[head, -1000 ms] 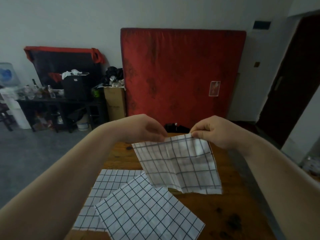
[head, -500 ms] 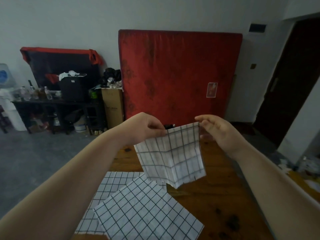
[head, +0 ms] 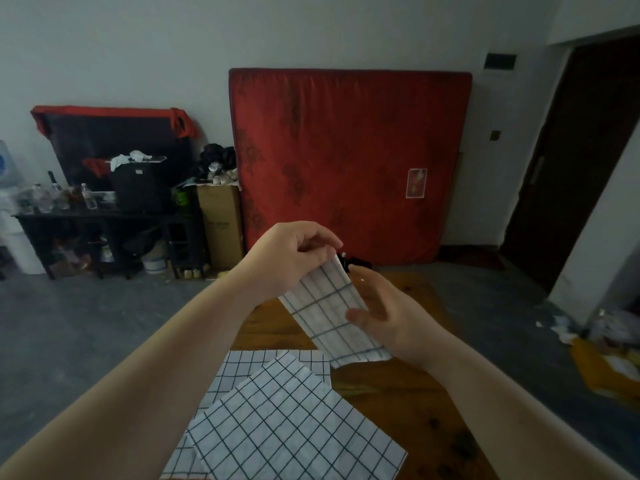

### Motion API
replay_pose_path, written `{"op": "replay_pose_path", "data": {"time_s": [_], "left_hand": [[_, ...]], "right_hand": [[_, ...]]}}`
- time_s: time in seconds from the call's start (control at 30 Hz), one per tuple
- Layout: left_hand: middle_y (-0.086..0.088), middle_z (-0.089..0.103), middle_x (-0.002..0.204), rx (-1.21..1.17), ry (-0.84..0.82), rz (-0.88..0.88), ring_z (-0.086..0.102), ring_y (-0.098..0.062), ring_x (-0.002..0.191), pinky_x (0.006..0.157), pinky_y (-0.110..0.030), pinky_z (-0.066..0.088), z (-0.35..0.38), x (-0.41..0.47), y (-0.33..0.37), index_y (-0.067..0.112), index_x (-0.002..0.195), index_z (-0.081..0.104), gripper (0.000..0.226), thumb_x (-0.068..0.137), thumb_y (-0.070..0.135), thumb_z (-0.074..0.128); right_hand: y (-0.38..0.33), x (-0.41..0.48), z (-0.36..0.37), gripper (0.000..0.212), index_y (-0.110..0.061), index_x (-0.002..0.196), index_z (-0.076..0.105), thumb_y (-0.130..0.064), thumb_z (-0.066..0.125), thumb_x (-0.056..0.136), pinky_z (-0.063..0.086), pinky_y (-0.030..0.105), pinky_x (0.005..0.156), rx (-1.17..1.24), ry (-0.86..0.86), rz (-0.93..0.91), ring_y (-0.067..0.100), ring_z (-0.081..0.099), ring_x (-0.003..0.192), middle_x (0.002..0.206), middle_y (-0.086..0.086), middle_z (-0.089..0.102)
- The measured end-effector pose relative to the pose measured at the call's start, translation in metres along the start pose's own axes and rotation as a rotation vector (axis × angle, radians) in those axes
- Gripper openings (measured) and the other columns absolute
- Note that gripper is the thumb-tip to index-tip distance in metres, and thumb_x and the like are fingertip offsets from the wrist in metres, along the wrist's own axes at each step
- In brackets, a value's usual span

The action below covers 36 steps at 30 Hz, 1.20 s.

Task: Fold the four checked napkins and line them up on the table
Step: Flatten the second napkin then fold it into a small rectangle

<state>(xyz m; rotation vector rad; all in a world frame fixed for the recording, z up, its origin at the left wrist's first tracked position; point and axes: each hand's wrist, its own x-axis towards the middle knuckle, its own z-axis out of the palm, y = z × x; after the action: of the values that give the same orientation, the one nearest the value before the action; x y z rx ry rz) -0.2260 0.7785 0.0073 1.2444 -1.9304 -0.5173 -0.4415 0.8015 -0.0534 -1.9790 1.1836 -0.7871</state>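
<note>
Plainly unreadable — carton print [head: 219, 224], mattress label [head: 416, 182]; left hand [head: 287, 258] pinches napkin [head: 332, 313].

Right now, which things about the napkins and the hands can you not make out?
Head view only.
- Only three napkins show; a fourth is out of view.
- Lower flat napkin: mostly covered by the upper flat napkin and cut off by the bottom edge.
- Right hand: motion blur hides whether it grips the held napkin.
</note>
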Motion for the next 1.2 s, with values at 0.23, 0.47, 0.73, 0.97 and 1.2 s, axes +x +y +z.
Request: {"op": "replay_pose_path", "data": {"time_s": [0.23,0.47,0.73,0.97,1.2], "left_hand": [[0.020,0.071,0.089,0.116,-0.064,-0.023,0.065,0.006,0.085,0.074,-0.016,0.050,-0.007,-0.002,0.003,0.038,0.103,0.072,0.014,0.094,0.028,0.071],[0.019,0.065,0.103,0.248,-0.138,-0.009,0.061,-0.001,0.093,0.079,-0.020,0.049,-0.005,0.001,-0.003,0.039,0.088,0.072,0.008,0.093,0.033,0.072],[0.018,0.072,0.081,0.159,-0.078,-0.083,0.066,0.002,0.077,0.068,-0.016,0.046,-0.009,0.004,-0.016,0.036,0.083,0.072,0.011,0.092,0.030,0.073],[0.012,0.074,0.080,0.222,-0.141,-0.143,0.070,-0.009,0.077,0.074,-0.030,0.057,-0.023,0.005,-0.032,0.032,0.084,0.072,0.008,0.090,0.036,0.075],[0.019,0.070,0.102,0.400,-0.453,-0.024,0.063,0.004,0.092,0.081,-0.021,0.048,-0.001,0.005,-0.014,0.033,0.108,0.076,0.026,0.096,0.051,0.061]], "right_hand": [[-0.001,0.001,-0.006,0.016,-0.042,0.117,0.060,-0.034,0.050,0.107,0.050,0.019,0.076,-0.183,0.060,-0.011,-0.002,0.061,0.098,0.106,-0.019,0.066],[0.001,0.008,-0.019,0.015,-0.048,0.097,0.056,-0.038,0.049,0.107,0.046,0.019,0.073,-0.272,-0.099,0.073,-0.002,0.061,0.094,0.100,-0.018,0.065],[0.003,0.014,-0.037,0.025,-0.030,0.096,0.070,-0.042,0.050,0.105,0.057,0.041,0.085,-0.307,-0.121,0.138,0.019,0.069,0.092,0.099,0.001,0.073],[-0.001,0.020,-0.054,0.022,-0.036,0.095,0.073,-0.038,0.054,0.105,0.053,0.030,0.078,-0.288,-0.091,0.137,0.008,0.069,0.088,0.093,-0.008,0.075],[-0.014,0.029,-0.057,0.021,-0.038,0.091,0.069,-0.033,0.054,0.105,0.049,0.027,0.082,-0.420,-0.297,0.143,0.004,0.065,0.092,0.095,-0.012,0.071]]}}
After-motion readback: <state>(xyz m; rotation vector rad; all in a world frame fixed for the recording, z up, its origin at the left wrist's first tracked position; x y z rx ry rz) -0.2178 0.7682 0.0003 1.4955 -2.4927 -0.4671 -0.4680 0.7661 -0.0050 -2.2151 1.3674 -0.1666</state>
